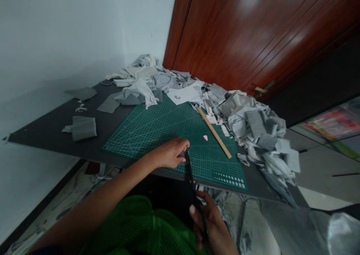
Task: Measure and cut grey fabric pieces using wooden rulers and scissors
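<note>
Left hand point(172, 153) pinches what seems a grey scrap point(182, 154) above the near edge of a mat point(168, 123); right hand point(215, 219) curls round scissors point(190, 171), blades beside the fingertips. A slip could nick a finger. Counted: one mat, one scissors, one wooden strip point(214, 132), one pink chip point(205, 137).

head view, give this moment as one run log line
right hand: holds scissors | left hand: near their tips, hold unclear | mat: wooden strip, pink piece on it | cloth: heaped back and right
</note>
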Motion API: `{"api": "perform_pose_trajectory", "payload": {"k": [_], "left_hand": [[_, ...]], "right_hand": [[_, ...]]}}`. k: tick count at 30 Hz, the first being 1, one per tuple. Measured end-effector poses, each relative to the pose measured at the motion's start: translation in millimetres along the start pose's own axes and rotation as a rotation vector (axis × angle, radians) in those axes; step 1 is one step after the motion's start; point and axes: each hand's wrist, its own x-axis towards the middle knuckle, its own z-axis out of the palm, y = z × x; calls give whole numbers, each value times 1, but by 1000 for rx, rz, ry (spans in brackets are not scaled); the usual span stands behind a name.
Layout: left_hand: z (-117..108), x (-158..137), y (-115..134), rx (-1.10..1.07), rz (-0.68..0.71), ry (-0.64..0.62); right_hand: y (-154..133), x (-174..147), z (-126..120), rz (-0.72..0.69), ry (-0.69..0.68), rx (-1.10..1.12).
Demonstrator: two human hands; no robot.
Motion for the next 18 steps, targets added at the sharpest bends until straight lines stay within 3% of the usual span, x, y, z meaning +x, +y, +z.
{"api": "perform_pose_trajectory", "payload": {"k": [8, 18], "left_hand": [[0, 2, -2, 118, 139, -19], [0, 1, -1, 159, 124, -26]], "right_hand": [[0, -2, 1, 9, -13, 18], [13, -7, -3, -71, -6, 186]]}}
